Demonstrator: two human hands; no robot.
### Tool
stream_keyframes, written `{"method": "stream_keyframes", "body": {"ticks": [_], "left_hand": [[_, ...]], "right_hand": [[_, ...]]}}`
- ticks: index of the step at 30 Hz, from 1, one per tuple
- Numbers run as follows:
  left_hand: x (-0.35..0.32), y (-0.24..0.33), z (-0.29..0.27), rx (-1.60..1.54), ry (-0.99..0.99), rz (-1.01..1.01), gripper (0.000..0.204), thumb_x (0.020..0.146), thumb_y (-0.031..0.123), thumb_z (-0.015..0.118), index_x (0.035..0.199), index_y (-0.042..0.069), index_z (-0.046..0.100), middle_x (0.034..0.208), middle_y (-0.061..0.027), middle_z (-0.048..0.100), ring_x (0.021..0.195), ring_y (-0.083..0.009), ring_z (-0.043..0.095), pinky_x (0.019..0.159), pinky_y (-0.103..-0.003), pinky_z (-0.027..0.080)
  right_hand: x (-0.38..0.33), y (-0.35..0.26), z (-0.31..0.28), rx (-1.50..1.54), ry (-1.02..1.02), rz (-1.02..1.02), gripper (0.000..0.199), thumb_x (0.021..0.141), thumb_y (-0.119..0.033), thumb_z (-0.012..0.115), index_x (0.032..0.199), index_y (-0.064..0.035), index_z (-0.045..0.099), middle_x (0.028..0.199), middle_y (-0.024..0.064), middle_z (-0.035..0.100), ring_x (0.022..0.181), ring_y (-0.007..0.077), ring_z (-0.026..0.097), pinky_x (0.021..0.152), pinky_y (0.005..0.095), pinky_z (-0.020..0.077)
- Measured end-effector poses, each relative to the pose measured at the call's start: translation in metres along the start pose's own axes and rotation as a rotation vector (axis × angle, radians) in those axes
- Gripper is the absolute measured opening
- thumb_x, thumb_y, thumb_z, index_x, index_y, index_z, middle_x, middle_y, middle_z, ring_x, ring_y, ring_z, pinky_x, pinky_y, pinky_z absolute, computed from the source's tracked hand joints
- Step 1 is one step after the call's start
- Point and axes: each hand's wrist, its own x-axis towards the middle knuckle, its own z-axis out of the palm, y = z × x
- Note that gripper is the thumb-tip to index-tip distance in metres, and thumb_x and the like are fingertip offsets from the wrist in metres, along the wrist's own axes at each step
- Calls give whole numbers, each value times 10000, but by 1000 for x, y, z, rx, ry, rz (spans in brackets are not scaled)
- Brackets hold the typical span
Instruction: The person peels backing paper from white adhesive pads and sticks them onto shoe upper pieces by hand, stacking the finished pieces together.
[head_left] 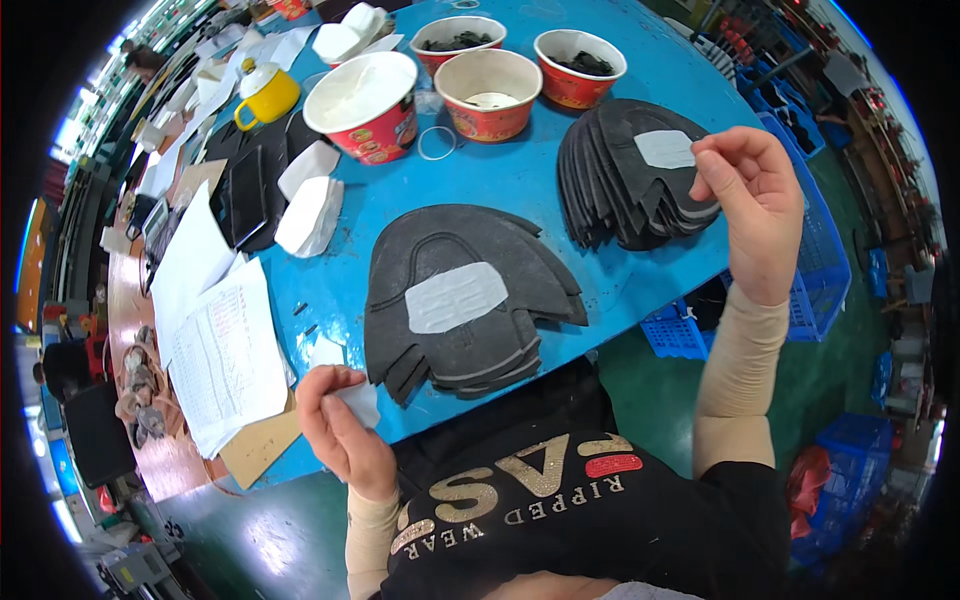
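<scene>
My left hand is at the near edge of the blue table, fingers pinched on a small white paper piece. My right hand is raised over the table's right edge with thumb and fingers pinched together; whether anything is between them I cannot tell. Between the hands lies a stack of black shoe upper pieces, the top one bearing a white patch. A second fanned stack of black pieces with a white patch lies just left of my right hand.
Several red paper bowls and a yellow mug stand at the far side. White pads, black sheets and printed papers cover the left. Blue plastic crates sit below the table's right edge.
</scene>
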Motion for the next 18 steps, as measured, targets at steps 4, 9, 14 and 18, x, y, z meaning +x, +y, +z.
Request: {"method": "stream_keyframes", "body": {"ticks": [4, 9, 14, 18], "left_hand": [[-3, -2, 13, 79, 22, -78, 257, 988, 104, 333, 1158, -20, 481, 933, -82, 506, 813, -143, 482, 777, -274, 414], [-12, 4, 11, -19, -66, -4, 248, 984, 86, 327, 1142, -29, 480, 887, -56, 455, 767, -126, 447, 694, -247, 377], [-11, 8, 6, -148, -90, -129, 347, 874, 95, 452, 1198, -27, 444, 886, -46, 414, 762, -120, 425, 696, -248, 353], [-4, 30, 0, -298, -141, -275, 593, 644, 59, 498, 1225, -28, 425, 937, -61, 398, 817, -140, 407, 704, -257, 353]], "right_hand": [[-36, 6, 27, -243, -412, 229, 209, 810, -139, 693, 970, -40, 601, 858, 39, 625, 629, 80, 551, 558, 226, 459], [-76, 38, 71, -727, -440, -110, 319, 686, -195, 789, 897, -43, 605, 843, 75, 587, 708, 207, 581, 606, 305, 472], [-79, 34, 74, -473, -358, -360, 177, 766, -111, 707, 863, -49, 572, 816, 90, 540, 741, 288, 547, 625, 345, 442], [-48, 10, 38, -75, 77, -7, 189, 870, -58, 620, 1045, -56, 548, 892, 9, 560, 717, 56, 521, 569, 197, 446]]}}
